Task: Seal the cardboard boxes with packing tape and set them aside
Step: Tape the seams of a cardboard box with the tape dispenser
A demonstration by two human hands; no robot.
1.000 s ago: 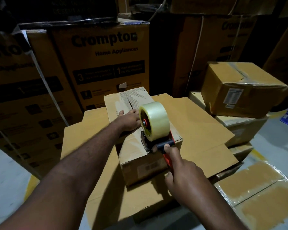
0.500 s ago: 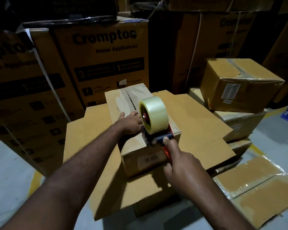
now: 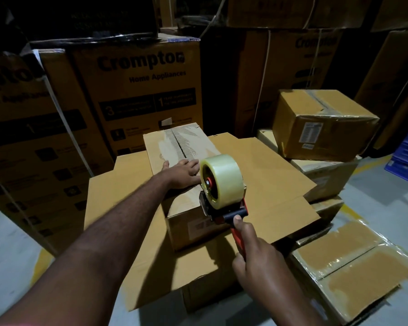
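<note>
nearest us, our right hand (image 3: 256, 267) wraps its fingers round the red handle of the tape dispenser (image 3: 223, 214), thumb on top, wrist angled down so that, we judge, the blade end bears on the near edge of the small cardboard box (image 3: 193, 228). the box sits on a flattened cardboard sheet (image 3: 271, 182), which seems to serve as a work surface. beside the roll, our left hand (image 3: 183, 174) lies flat, fingers straight, pressing the top flaps, apparently to hold the seam closed for taping. farther right, a taped box (image 3: 316, 123) rests on a stack, seemingly set aside; printed cartons (image 3: 139, 90) stand behind.
</note>
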